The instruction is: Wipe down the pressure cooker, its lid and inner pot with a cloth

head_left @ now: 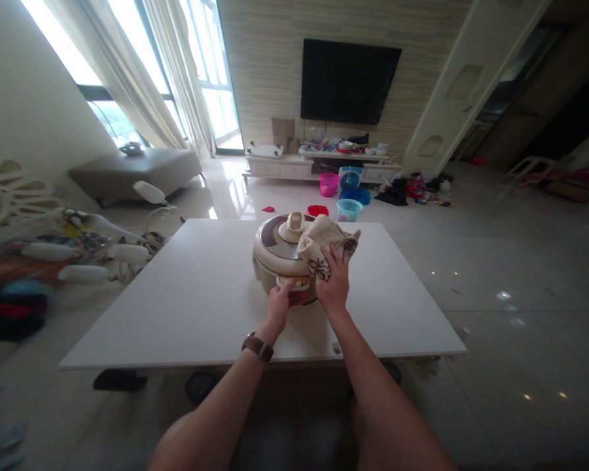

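Note:
A cream and brown rice cooker (277, 252) stands in the middle of a white table (201, 301). My left hand (278, 306), with a watch on its wrist, is closed against the cooker's front panel. My right hand (332, 280) presses a beige patterned cloth (324, 237) onto the right side of the cooker's lid, its fingers closed on the cloth. The cloth drapes over the lid's right half and hides it.
A drying rack with clothes (53, 255) stands left of the table. Beyond lie a grey bench (132, 171), pink and blue baskets (341, 190) on the glossy floor, a low TV cabinet (319, 167) and a wall television (348, 80).

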Tool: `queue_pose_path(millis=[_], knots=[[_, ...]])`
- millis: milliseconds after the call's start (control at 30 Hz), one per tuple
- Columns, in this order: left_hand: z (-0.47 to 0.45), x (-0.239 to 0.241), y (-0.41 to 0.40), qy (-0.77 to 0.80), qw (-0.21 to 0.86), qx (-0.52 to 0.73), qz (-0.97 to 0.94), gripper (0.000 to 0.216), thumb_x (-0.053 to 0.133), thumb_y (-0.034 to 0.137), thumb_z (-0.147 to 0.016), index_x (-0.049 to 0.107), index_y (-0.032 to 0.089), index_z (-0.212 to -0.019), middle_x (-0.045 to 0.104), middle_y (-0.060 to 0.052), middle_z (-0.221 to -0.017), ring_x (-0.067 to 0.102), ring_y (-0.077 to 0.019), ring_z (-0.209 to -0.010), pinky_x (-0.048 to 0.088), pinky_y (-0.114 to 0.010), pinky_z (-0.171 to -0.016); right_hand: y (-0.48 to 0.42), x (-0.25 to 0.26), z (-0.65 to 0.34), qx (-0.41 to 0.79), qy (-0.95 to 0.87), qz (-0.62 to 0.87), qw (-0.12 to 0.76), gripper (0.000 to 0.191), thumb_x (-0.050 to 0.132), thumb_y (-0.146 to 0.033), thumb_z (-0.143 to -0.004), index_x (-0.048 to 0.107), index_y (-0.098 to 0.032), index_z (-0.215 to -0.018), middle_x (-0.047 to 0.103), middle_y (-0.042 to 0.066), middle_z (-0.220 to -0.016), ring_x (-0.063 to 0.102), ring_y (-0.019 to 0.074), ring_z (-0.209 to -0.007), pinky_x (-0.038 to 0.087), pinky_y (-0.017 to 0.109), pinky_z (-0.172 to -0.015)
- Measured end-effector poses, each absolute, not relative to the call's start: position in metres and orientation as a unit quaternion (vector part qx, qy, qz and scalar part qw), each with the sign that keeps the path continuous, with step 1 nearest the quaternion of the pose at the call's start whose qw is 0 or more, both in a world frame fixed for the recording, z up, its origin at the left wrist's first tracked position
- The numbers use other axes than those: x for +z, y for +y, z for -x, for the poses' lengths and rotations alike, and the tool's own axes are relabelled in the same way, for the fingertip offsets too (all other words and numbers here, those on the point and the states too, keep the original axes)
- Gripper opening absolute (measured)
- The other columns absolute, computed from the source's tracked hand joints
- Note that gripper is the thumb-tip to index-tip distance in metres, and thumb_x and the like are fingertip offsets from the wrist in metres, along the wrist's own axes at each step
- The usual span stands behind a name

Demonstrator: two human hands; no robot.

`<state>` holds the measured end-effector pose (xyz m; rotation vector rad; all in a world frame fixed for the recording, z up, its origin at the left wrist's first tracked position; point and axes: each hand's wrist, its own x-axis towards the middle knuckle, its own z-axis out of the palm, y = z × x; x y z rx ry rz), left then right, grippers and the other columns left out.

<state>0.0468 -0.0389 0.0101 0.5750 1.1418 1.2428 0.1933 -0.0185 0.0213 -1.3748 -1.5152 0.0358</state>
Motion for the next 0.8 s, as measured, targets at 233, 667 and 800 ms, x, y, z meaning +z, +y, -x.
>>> queue_pose_path(millis=[233, 667, 800], knots=[[-0.043, 0.012, -0.034, 0.504, 0.635, 0.530, -0.248, 0.030, 0.084, 0.036, -0.076, 0.072, 0.012, -0.087, 0.075, -0.010, -0.063, 0.078, -0.0256, -0.062, 0.055, -0.026, -0.052, -0.019, 0.022, -0.195, 0.018, -0.631, 0.568, 0.528, 0.067, 0.057, -0.013, -0.085, 0.063, -0.027, -0.150, 0.053, 0.004, -0.166, 0.024, 0.0309, -0.167, 0.028, 0.062, -0.135], [-0.048, 0.002, -0.046, 0.492, 0.595, 0.591, -0.233, 0.028, 0.082, 0.035, -0.067, 0.069, 0.012, -0.078, 0.073, -0.006, -0.067, 0.071, -0.0212, -0.052, 0.059, -0.031, -0.058, -0.021, 0.030, -0.195, -0.023, -0.624, 0.574, 0.530, 0.061, 0.055, -0.018, -0.090, 0.062, -0.022, -0.151, 0.056, 0.010, -0.163, 0.028, 0.0332, -0.165, 0.032, 0.062, -0.132], [-0.049, -0.002, -0.043, 0.474, 0.595, 0.601, -0.246, 0.032, 0.083, 0.038, -0.063, 0.073, 0.012, -0.079, 0.073, -0.006, -0.069, 0.075, -0.0241, -0.062, 0.060, -0.032, -0.058, -0.040, 0.043, -0.179, -0.039, -0.733, 0.528, 0.427, 0.069, 0.065, -0.016, -0.080, 0.065, -0.026, -0.149, 0.056, 0.006, -0.164, 0.019, 0.0375, -0.167, 0.027, 0.062, -0.133]])
